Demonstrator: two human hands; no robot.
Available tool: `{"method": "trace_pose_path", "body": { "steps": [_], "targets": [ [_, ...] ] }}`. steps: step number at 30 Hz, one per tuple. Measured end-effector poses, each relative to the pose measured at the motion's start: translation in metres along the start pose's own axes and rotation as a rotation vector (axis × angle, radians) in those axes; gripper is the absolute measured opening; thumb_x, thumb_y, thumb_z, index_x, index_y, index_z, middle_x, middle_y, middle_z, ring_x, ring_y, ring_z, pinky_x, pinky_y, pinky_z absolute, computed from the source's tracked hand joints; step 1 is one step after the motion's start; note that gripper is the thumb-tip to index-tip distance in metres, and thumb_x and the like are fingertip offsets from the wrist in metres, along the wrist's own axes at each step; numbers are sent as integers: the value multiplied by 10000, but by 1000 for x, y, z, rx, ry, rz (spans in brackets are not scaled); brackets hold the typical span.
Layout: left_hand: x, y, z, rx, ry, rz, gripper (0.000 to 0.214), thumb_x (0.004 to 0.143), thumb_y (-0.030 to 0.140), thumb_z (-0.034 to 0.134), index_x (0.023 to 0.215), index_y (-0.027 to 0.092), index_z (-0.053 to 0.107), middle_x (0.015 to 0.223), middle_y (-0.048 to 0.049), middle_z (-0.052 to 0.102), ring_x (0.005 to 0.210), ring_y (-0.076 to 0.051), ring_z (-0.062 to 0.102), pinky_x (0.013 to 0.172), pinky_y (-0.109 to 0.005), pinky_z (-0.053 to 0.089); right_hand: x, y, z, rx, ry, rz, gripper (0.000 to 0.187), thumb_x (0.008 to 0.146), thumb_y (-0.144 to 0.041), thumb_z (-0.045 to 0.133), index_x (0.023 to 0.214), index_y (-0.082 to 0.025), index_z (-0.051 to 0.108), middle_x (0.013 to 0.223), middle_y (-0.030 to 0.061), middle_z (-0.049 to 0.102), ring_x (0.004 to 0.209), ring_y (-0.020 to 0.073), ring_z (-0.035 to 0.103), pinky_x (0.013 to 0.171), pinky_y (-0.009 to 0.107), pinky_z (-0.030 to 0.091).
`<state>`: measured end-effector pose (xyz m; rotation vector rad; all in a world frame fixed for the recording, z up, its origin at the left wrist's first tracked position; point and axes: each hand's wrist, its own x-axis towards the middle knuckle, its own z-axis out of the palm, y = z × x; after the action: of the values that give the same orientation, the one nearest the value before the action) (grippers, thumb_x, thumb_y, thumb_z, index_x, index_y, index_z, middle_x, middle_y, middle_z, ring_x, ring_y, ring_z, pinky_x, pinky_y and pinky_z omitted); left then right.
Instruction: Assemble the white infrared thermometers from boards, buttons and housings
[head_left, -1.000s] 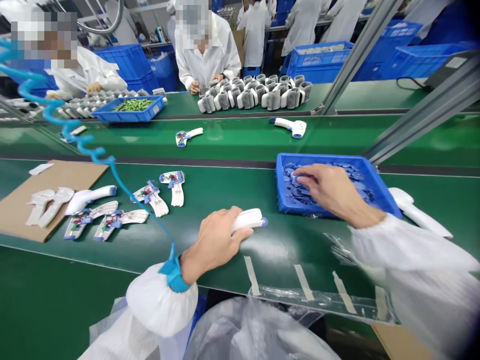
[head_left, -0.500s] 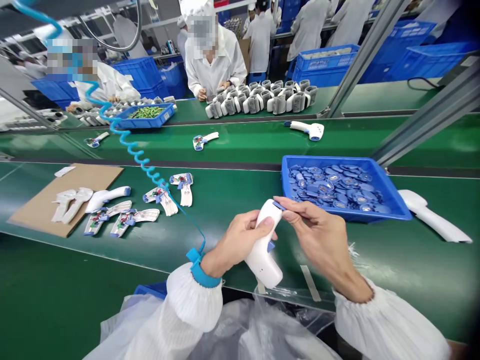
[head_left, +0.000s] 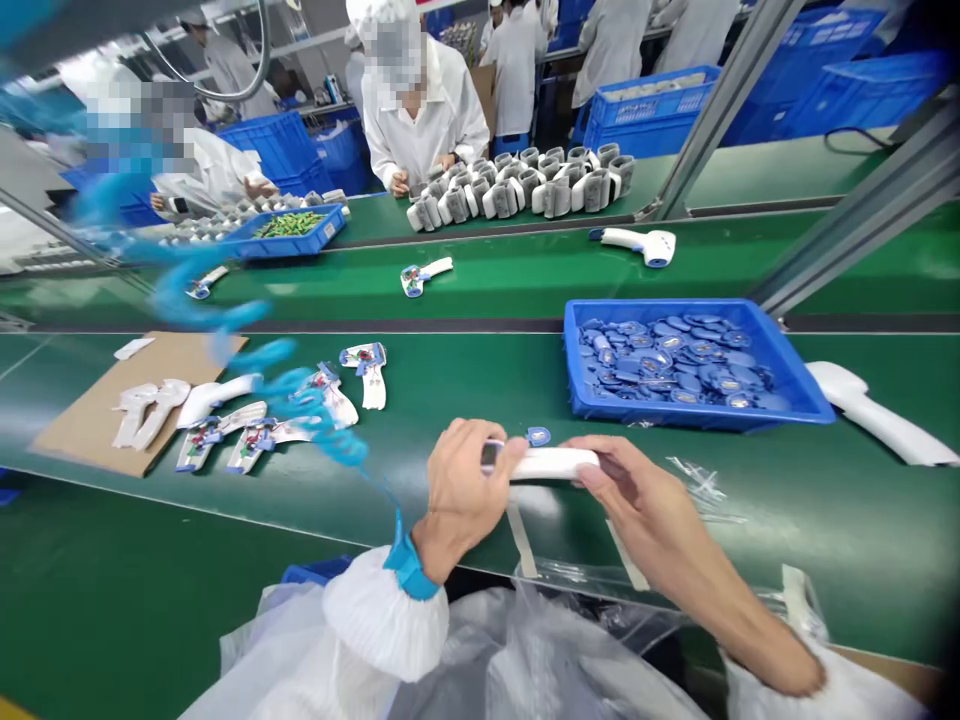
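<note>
Both hands hold a white infrared thermometer [head_left: 553, 463] level above the green bench. My left hand [head_left: 469, 480] is closed around its head end, beside a small dark window. The fingers of my right hand [head_left: 626, 480] grip the handle end. Just behind the thermometer, a small blue oval cover [head_left: 538, 436] lies on the bench. Beyond my right hand stands a blue tray [head_left: 701, 415] full of similar blue covers. A blue strap [head_left: 412, 568] circles my left wrist, with a coiled blue cord [head_left: 330, 440] running from it.
Opened thermometer halves [head_left: 365, 374] with wiring lie at left, near a cardboard sheet [head_left: 82, 425] holding white shells. A white housing [head_left: 885, 415] is at right. Thermometers [head_left: 641, 244] sit on the conveyor [head_left: 517, 270]. A co-worker [head_left: 424, 110] is opposite; a metal post [head_left: 720, 120] slants at right.
The thermometer has turned from tilted to level, and my right hand has moved from its top to the handle end. A blue cover now shows on the bench. The coiled cord has swung.
</note>
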<state>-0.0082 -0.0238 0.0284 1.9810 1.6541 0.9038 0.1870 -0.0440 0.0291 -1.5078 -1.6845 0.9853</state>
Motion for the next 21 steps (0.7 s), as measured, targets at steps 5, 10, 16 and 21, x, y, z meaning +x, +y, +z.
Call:
{"method": "trace_pose_path", "body": {
  "steps": [5, 10, 16, 21],
  "targets": [
    [12, -5, 18, -9, 76, -171, 509, 999, 439, 497, 557, 207, 397, 542, 15, 478, 551, -130, 428, 616, -296, 345, -10, -13, 24, -131, -124, -129, 376, 1034, -478, 443, 1142, -239, 713, 1022, 72, 750, 842, 230, 707, 774, 363, 541],
    [9, -13, -3, -114, -57, -127, 372, 941, 448, 586, 660, 206, 552, 675, 1, 616, 657, -151, 558, 689, -284, 429, -7, -18, 37, 67, -134, 120, 439, 990, -567, 472, 996, -221, 742, 726, 39, 684, 604, 182, 594, 592, 304, 469],
    [-18, -33, -6, -327, 245, -303, 554, 1047, 543, 351, 603, 226, 449, 641, -36, 596, 646, -165, 593, 685, -300, 506, 2, -16, 47, 410, -502, 523, 547, 978, -637, 419, 799, -188, 673, 521, -19, 521, 408, 111, 381, 407, 238, 269],
    [11, -42, 12, -54, 218, -381, 608, 1049, 530, 335, 541, 222, 464, 544, -33, 536, 630, -165, 558, 630, -276, 465, -1, -18, 77, -249, -292, -56, 417, 1030, -448, 402, 882, -185, 689, 597, 64, 645, 477, 187, 566, 487, 288, 307]
  ]
}}
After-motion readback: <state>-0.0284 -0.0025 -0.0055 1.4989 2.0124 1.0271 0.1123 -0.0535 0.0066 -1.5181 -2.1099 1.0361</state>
